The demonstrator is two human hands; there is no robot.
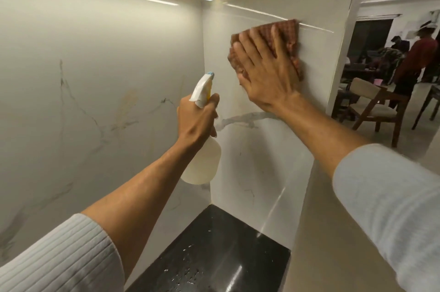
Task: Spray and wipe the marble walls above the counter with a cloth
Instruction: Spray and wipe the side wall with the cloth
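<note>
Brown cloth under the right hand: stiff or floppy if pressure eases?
Probably floppy: the cloth bunches in folds under the right hand. Likely light, and apt to slide down the glossy marble wall if that hand lifts.

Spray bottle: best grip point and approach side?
Take the spray bottle by its narrow neck under the head, where the left hand wraps it, coming from behind, opposite the nozzle; the body below looks too wide.

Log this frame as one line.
phase: wipe | right hand: presses brown cloth on side marble wall | left hand: grips spray bottle | black counter: droplets
</note>
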